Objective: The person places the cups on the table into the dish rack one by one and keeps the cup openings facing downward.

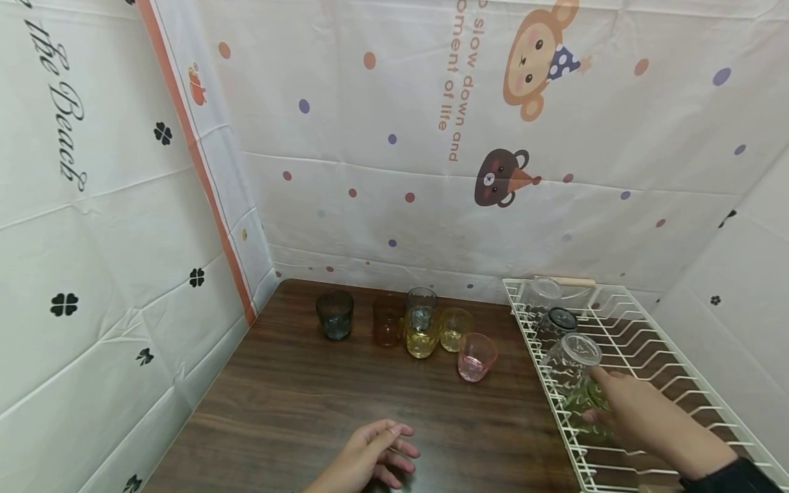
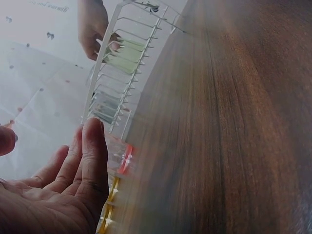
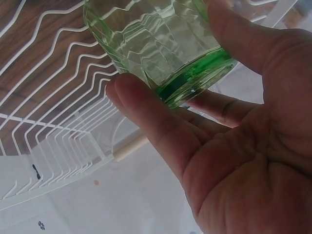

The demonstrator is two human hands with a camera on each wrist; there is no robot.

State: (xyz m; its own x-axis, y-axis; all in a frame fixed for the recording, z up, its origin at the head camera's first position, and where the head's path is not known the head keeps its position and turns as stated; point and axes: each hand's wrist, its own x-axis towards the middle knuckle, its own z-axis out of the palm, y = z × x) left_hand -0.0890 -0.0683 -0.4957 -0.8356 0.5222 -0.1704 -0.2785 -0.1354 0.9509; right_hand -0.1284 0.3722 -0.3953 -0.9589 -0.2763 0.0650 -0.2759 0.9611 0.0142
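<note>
With right hand (image 1: 644, 412), gripped green glass (image 3: 151, 48) in the rack (image 1: 573, 281); had left hand (image 1: 372, 453) loose, empty. Was likely placing or lifting; next needed slow care.

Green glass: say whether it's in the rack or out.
In: head and left wrist views show the green glass within the rack, held by the right hand.

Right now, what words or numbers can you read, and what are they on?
"the Beach": on the left wall sheet; the script before it runs out of the picture.
"slow down and": sideways on the back sheet, with a cut-off letter before it.
"oment of life": beside that, its start cut off.
"and warmth": faint, on the sheet in the left wrist view; letters before it are too blurred.
No numbers, and no writing I can see on the green glass.
</note>
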